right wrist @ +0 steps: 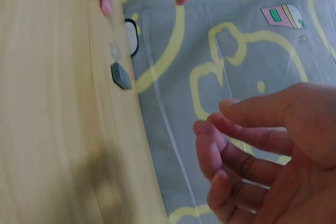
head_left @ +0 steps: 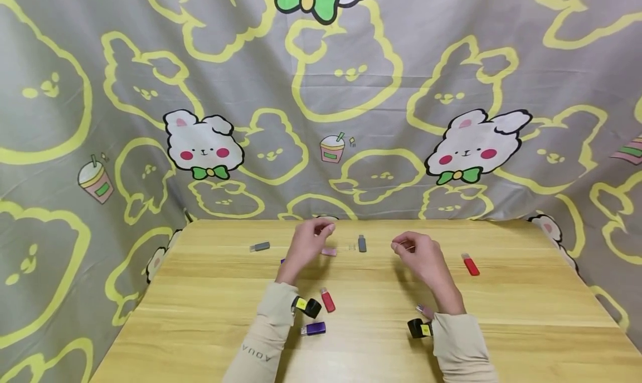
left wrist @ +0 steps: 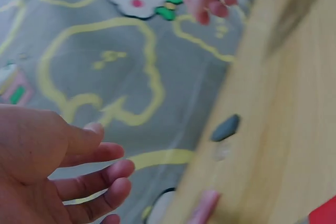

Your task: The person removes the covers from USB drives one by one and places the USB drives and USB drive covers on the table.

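My left hand (head_left: pixel 307 242) hovers over the back of the table, fingers loosely bent and nothing seen between them. Close by it lies a pink USB stick (head_left: pixel 328 252), and a purple one (head_left: pixel 283 260) is mostly hidden behind that wrist. Held in the air further right, my right hand (head_left: pixel 417 253) has loosely curled fingers; its wrist view shows no object in them. Between the hands, a grey USB stick (head_left: pixel 362 243) lies beside a small clear item (head_left: pixel 353 247), too faint to identify. A pinkish stick (head_left: pixel 425 311) is partly covered by the right wrist.
Other USB sticks lie spread on the wooden table (head_left: pixel 371 349): grey (head_left: pixel 259 246) at back left, red (head_left: pixel 327 300) and purple (head_left: pixel 314 329) near the left forearm, red (head_left: pixel 471 265) at right. A patterned curtain (head_left: pixel 381 132) hangs behind the back edge.
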Motion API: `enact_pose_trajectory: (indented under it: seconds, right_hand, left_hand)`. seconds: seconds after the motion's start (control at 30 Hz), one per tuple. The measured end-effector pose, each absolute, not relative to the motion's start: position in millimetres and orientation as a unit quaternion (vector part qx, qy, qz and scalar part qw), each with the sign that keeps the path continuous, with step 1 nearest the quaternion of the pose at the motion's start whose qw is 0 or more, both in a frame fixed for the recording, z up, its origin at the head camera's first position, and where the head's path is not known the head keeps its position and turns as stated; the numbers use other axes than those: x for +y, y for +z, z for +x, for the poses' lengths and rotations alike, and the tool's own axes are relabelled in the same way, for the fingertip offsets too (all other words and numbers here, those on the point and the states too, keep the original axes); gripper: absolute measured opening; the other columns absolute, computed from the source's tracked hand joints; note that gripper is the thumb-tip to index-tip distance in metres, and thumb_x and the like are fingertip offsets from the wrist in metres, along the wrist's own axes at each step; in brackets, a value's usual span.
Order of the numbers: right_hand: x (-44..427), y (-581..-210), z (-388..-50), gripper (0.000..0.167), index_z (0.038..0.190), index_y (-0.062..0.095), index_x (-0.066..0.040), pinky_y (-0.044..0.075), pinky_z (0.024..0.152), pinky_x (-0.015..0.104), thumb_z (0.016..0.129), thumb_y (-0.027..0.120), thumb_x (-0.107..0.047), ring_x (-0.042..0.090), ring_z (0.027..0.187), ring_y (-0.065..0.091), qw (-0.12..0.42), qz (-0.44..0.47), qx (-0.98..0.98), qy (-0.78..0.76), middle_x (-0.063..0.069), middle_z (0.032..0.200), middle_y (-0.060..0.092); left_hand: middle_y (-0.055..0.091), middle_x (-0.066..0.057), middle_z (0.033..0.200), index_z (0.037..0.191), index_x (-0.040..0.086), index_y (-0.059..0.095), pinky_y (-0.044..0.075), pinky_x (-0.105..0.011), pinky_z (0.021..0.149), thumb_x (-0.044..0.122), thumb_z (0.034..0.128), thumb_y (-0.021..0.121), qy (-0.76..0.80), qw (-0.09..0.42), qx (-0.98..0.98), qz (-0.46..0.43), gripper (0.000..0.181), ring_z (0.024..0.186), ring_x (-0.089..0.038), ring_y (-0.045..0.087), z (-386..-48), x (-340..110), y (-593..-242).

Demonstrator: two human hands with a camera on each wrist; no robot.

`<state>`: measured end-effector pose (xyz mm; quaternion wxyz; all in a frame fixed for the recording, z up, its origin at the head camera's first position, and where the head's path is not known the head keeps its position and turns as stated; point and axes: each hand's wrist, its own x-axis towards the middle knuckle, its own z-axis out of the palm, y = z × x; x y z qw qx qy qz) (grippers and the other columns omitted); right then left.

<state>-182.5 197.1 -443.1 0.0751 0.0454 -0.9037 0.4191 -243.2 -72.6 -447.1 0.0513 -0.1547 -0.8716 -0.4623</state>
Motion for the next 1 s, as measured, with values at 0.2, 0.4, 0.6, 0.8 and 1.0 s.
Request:
enact_pose_trajectory:
  seconds: [0.2,0.4,0.6,0.8,1.0]
  right_hand:
    - [173.4,-445.0,-184.1,0.012,0.106,0.074,-0.002,0.054,0.071,0.035,0.098,0.069,-0.008,0.021,0.084,0.067,0.081,0.083,-0.902,0.416,0.003,0.089,0.071]
    - [147.3,-455.1,-188.7,0.016,0.109,0.073,0.0,0.057,0.081,0.043,0.095,0.073,-0.008,0.028,0.092,0.068,0.079,0.118,-0.913,0.384,0.009,0.096,0.071]
    - [122.7,-471.9,-199.3,0.019,0.111,0.073,0.0,0.056,0.085,0.045,0.091,0.074,-0.002,0.031,0.099,0.067,0.069,0.169,-0.924,0.337,0.014,0.106,0.069]
    - [94.3,-477.0,-213.1,0.019,0.107,0.074,0.002,0.054,0.092,0.047,0.089,0.072,0.007,0.027,0.097,0.066,0.074,0.242,-0.917,0.307,0.013,0.102,0.07]
    - [70.0,-476.4,-229.6,0.012,0.103,0.075,0.003,0.056,0.081,0.044,0.092,0.075,-0.003,0.029,0.088,0.066,0.085,0.255,-0.922,0.279,0.014,0.096,0.069]
  left_hand:
    - [0.073,-0.004,0.102,0.119,0.006,0.074,0.053,-0.039,0.084,0.02,0.1028,0.065,-0.483,0.059,-0.857,-0.166,0.023,0.094,-0.02,0.066,-225.6,-102.1,-437.9]
    - [0.073,-0.007,0.109,0.125,0.009,0.071,0.055,-0.043,0.083,0.027,0.1061,0.06,-0.519,0.033,-0.838,-0.167,0.029,0.101,-0.032,0.068,-213.3,-127.4,-436.7]
    - [0.073,-0.015,0.103,0.123,0.006,0.071,0.051,-0.06,0.089,0.032,0.1107,0.048,-0.537,0.064,-0.831,-0.131,0.038,0.096,-0.034,0.069,-208.3,-143.2,-439.6]
    - [0.073,-0.013,0.103,0.123,0.005,0.071,0.052,-0.057,0.09,0.031,0.1106,0.049,-0.532,0.066,-0.835,-0.125,0.037,0.096,-0.034,0.069,-208.4,-148.1,-439.3]
    - [0.073,-0.01,0.104,0.124,0.006,0.071,0.056,-0.049,0.087,0.026,0.1077,0.056,-0.531,0.065,-0.834,-0.134,0.03,0.098,-0.035,0.07,-209.7,-148.1,-437.3]
